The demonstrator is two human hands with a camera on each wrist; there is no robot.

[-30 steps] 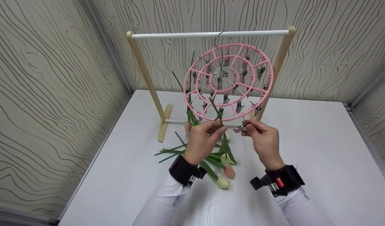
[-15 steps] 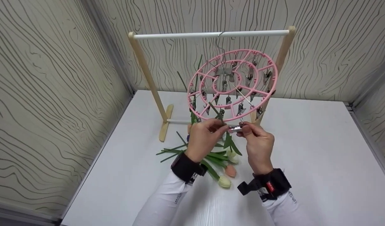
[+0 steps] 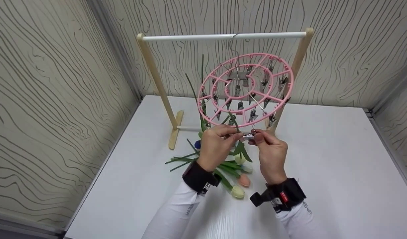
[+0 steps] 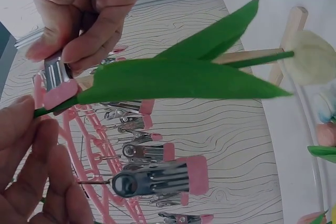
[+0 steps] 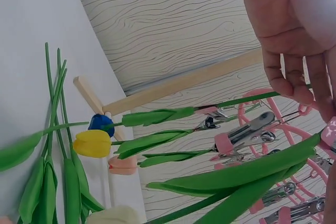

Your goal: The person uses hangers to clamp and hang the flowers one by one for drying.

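My left hand [image 3: 216, 146] pinches the green stem of an artificial tulip near the front of the pink round clip hanger [image 3: 291, 79]. The tulip hangs bloom down; its white bloom [image 4: 313, 59] and long leaves [image 4: 173, 80] show in the left wrist view. My right hand [image 3: 272, 154] pinches a metal clip [image 4: 56, 72] by its handles, thumb against fingers. The clip's pink tip [image 4: 61, 94] lies across the stem, right beside the left fingertips. Other pink-tipped clips [image 4: 157, 178] dangle from the rings.
A wooden rack with a white bar [image 3: 190, 37] bears the hanger. Tulips with yellow [image 5: 92, 144], blue [image 5: 101, 123] and pink [image 5: 122, 164] blooms hang bloom down from clips. Several loose tulips, among them a white [image 3: 237, 192] and a peach one [image 3: 244, 180], lie on the white table [image 3: 339, 166].
My right hand has moved left with the clip, bringing it from apart to the tulip's stem. The pink hanger has swung slightly right and tilted flatter. My left hand keeps its hold on the stem.
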